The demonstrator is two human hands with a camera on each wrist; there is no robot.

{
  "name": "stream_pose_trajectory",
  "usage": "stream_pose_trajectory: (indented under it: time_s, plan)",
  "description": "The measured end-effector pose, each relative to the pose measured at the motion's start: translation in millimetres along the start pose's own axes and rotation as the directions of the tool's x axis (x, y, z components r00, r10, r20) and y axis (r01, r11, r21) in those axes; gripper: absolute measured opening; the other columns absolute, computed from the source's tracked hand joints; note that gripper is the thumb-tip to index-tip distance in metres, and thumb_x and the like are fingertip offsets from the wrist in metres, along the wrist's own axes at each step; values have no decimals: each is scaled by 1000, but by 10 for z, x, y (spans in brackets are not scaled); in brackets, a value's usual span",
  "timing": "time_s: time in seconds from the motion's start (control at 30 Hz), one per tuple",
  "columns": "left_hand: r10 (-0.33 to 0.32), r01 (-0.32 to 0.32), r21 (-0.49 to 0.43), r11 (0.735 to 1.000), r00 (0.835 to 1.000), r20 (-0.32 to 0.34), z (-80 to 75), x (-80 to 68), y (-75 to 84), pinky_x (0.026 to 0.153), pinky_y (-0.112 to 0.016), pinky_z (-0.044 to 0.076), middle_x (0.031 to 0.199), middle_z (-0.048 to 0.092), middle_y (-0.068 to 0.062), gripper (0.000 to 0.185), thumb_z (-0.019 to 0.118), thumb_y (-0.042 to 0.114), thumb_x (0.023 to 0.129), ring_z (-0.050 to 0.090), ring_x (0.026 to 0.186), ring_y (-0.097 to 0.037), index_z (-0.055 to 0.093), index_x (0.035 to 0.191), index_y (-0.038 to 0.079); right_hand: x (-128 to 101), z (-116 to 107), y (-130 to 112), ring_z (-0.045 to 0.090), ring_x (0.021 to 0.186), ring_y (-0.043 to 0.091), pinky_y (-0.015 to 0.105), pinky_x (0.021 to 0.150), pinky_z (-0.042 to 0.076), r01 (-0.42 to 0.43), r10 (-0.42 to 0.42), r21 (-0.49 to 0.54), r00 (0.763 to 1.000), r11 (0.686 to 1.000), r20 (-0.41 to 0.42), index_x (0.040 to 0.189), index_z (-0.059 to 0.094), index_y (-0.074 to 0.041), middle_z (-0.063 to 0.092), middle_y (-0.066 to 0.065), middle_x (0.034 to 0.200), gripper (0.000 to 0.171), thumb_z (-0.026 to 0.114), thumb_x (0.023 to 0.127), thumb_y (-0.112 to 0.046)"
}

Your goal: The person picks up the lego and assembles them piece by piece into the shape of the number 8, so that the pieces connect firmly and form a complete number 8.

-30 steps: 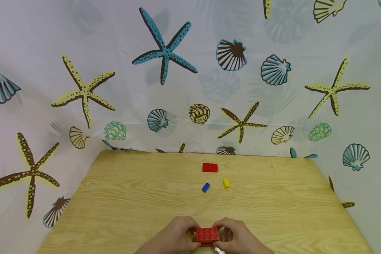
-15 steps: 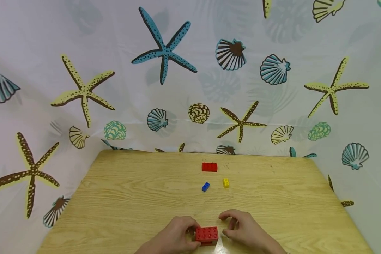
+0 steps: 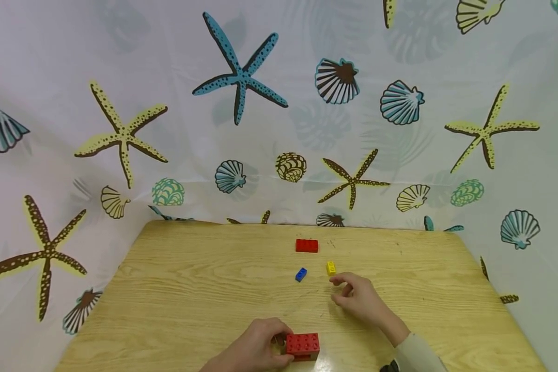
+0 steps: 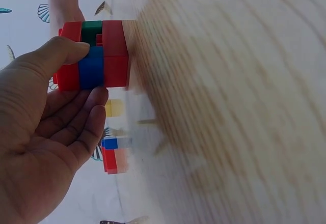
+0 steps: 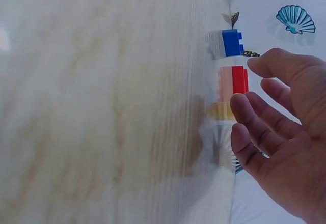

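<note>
Blue and green layers in brick stack [image 4: 97, 56], left-wrist view only.

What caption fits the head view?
Left hand holds the brick stack; right hand reaches beside the yellow brick.

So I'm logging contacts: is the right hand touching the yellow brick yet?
Apart. The head view shows a strip of bare table between the right hand and the yellow brick.

Bright, even; wrist cams blurry
</note>
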State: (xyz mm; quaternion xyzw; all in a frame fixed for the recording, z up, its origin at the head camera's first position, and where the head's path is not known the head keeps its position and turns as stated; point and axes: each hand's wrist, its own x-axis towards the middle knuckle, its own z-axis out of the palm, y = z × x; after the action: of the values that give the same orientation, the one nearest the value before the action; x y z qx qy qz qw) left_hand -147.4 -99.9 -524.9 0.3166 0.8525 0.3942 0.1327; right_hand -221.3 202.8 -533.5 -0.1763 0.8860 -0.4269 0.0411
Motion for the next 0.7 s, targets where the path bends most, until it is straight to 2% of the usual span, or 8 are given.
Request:
stream_pose_trajectory:
  time_s: [0.23,0.5,0.7]
  plan:
    - [7,-7,1,1000,1000,-3,1,-5,-22,76,-20,53,91,66,15,28,87,21,87,59,83,4,76,109,9,169,34,75,62,87,11,22,71,52,-49,46,-39,997,998,-60,125,71,-5,71,13,118,32,77,94,-9]
    - [3,-3,0,1000,1000,-4,6,-1,-21,77,-20,53,92,67,15,27,87,21,86,59,83,4,75,109,11,304,25,145,62,88,14,24,72,52,-118,118,10,988,993,-98,128,66,-6,69,9,113,37,78,93,-7]
    - [-15,15,-11,1000,1000,6,8,7,-22,77,-20,53,93,67,16,27,87,22,86,59,84,4,75,108,13,392,0,177,64,88,15,24,70,53,-140,143,41,986,989,-87,131,63,-6,67,9,114,41,76,93,-7]
